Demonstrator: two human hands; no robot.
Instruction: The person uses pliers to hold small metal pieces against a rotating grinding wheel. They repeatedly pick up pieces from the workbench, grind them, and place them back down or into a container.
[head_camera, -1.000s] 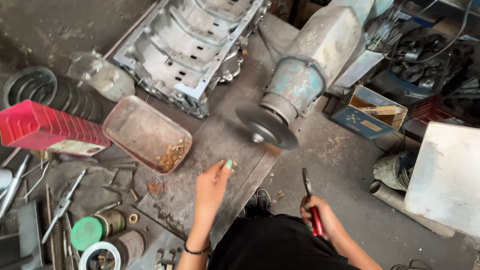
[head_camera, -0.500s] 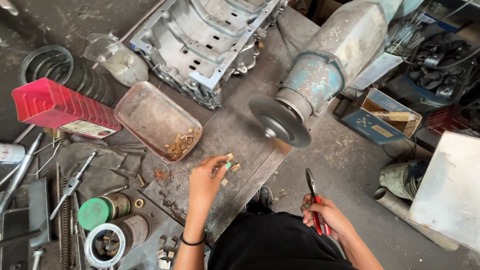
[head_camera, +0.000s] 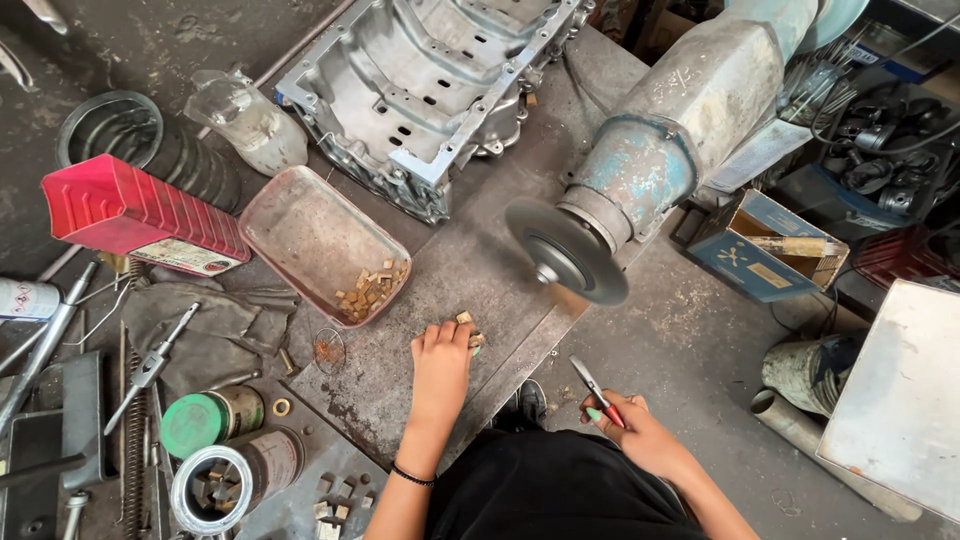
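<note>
Resting on a metal plate at lower centre of the frame, my left hand (head_camera: 440, 358) has its fingertips on a few small tan blocks (head_camera: 468, 327), touching them; whether the grip has actually closed on one I cannot tell. The blocks are tiny and roughly cubic, so I can make out no long axis. To do this well, I judge I should pinch a single block cleanly between thumb and forefinger, keeping knuckles low and away from the grinder disc (head_camera: 567, 250) just above and to the right.

My right hand (head_camera: 632, 428), lower right, is wrapped firmly around red-handled pliers (head_camera: 597, 390); their long axis runs diagonally, nose pointing toward the upper left.

Further out, a worn metal tray (head_camera: 300, 225) left of centre holds more blocks in its near corner. An aluminium engine casting (head_camera: 430, 80) fills the top centre, a red fuel can (head_camera: 130, 215) lies at left, and a green-lidded tin (head_camera: 205, 420) sits lower left.
</note>
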